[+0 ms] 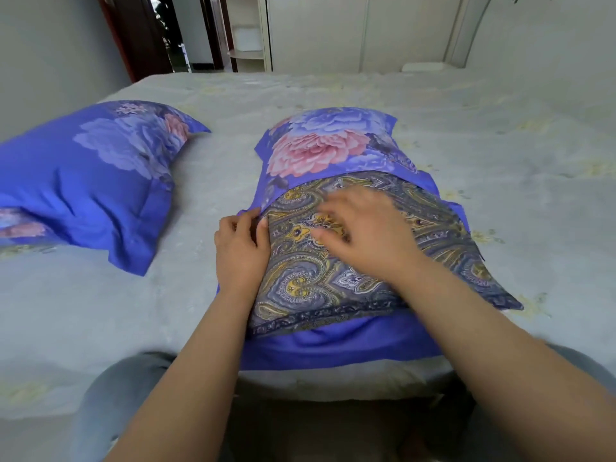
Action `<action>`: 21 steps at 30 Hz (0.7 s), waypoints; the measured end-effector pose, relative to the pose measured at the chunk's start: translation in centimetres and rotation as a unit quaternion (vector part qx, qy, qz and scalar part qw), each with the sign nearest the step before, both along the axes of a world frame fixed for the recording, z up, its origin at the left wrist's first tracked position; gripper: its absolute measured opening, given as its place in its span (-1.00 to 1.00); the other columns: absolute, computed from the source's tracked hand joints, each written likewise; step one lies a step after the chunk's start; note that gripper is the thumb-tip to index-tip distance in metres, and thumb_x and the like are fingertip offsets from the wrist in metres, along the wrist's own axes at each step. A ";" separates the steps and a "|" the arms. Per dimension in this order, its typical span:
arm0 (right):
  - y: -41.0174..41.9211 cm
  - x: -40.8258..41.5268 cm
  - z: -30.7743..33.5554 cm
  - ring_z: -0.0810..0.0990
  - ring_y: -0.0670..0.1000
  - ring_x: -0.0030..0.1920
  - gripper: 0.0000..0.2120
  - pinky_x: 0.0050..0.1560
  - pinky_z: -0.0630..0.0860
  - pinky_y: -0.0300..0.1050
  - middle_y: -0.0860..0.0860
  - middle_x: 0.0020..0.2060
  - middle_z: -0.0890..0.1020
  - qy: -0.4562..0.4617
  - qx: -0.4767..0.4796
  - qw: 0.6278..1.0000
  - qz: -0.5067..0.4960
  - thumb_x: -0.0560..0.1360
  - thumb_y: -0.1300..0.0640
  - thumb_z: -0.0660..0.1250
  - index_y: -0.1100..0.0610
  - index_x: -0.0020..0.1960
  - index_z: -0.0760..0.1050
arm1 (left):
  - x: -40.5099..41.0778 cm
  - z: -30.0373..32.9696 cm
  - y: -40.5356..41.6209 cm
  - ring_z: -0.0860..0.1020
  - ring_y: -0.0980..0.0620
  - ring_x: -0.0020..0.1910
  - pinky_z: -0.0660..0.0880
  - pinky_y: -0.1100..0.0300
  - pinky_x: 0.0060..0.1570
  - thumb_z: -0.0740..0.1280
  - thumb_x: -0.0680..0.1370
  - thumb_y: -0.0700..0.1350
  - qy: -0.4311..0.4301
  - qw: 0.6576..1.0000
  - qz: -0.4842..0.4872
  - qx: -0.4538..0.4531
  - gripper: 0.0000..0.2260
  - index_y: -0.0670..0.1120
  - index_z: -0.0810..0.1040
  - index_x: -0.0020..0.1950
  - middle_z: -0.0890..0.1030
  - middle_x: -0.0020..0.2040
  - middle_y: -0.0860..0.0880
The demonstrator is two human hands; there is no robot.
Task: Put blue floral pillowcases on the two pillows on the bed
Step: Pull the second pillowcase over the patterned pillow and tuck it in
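Note:
A paisley grey-and-yellow pillow (333, 281) lies before me on the bed, its far half inside a blue floral pillowcase (320, 148). The case's lower layer shows as plain blue cloth under the pillow's near end. My left hand (241, 248) pinches the case's open edge at the pillow's left side. My right hand (363, 231) lies on top of the pillow with fingers spread and slightly bent, blurred. A second pillow (90, 181) in a blue floral case lies to the left.
The bed (433, 121) has a pale grey sheet with faint yellow flowers. My knees in grey trousers press against its near edge. White wardrobes and a dark doorway stand beyond the bed's far side.

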State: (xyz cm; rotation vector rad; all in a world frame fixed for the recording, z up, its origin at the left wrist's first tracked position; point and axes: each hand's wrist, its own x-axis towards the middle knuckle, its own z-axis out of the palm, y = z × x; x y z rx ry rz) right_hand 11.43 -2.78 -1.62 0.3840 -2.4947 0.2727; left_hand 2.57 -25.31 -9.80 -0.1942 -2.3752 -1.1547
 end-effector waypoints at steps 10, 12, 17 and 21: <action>-7.9 5.2 -8.0 0.10 0.44 0.64 0.42 0.61 -0.04 0.45 0.46 0.61 0.08 -0.113 0.259 0.954 -0.105 0.25 -0.53 0.50 0.28 0.71 -0.09 | 3.3 0.6 -5.8 0.72 -0.16 0.07 0.60 -0.04 0.20 0.28 0.63 0.28 -0.428 0.857 -0.164 0.233 -0.42 -0.23 0.66 0.27 0.75 0.06 -0.20; -7.3 3.4 -8.0 0.41 0.35 0.51 0.17 0.62 0.09 0.35 0.41 0.46 0.44 -0.025 0.204 0.975 -0.090 0.35 -0.24 0.59 0.32 0.67 0.10 | 2.5 1.5 -4.6 0.71 -0.16 0.12 0.62 -0.04 0.19 0.31 0.68 0.03 -0.405 0.805 -0.199 0.386 -0.60 -0.26 0.61 0.33 0.72 0.15 -0.22; -1.3 -3.7 -3.6 0.71 0.22 -0.17 -0.52 0.67 0.05 0.20 0.22 -0.28 0.69 -0.005 -0.007 0.995 -0.095 0.35 0.05 0.50 0.22 0.22 0.61 | 1.2 3.2 -1.3 0.69 -0.07 -0.11 0.65 0.09 0.00 0.12 0.73 0.18 -0.279 0.824 -0.204 0.449 -0.53 -0.16 0.65 0.15 0.72 -0.01 -0.21; 1.2 -7.0 -0.9 0.69 0.30 0.14 -0.50 0.29 0.57 0.14 0.19 0.03 0.74 -0.099 -0.119 0.985 -0.079 0.45 -0.18 0.54 -0.01 0.32 0.64 | 2.1 -1.6 0.3 0.66 -0.15 0.03 0.52 0.02 0.05 0.15 0.72 0.07 -0.018 0.984 -0.155 -0.081 -0.67 -0.04 0.63 -0.01 0.71 0.00 -0.09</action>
